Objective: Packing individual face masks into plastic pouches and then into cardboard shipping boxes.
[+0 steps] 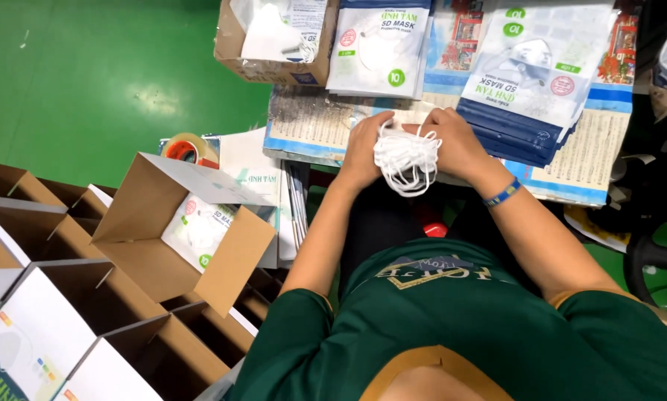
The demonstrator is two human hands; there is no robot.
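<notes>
Both hands meet over a bundle of white face masks (405,157) held just above the near edge of a paper-covered worktop (311,122). My left hand (365,145) grips the bundle's left side. On the right side my right hand (452,141) closes over it, a blue band on that wrist. White ear loops hang down below the fingers. Stacks of flat mask pouches lie just beyond the hands: a white-and-blue stack (379,46) and a larger blue-edged stack (532,82).
An open cardboard box (200,223) with a mask pouch inside sits at my left. More open cartons (66,312) fill the lower left. A tape roll (187,148) lies near the box. Another carton (274,37) stands at the back; the floor (88,74) is green.
</notes>
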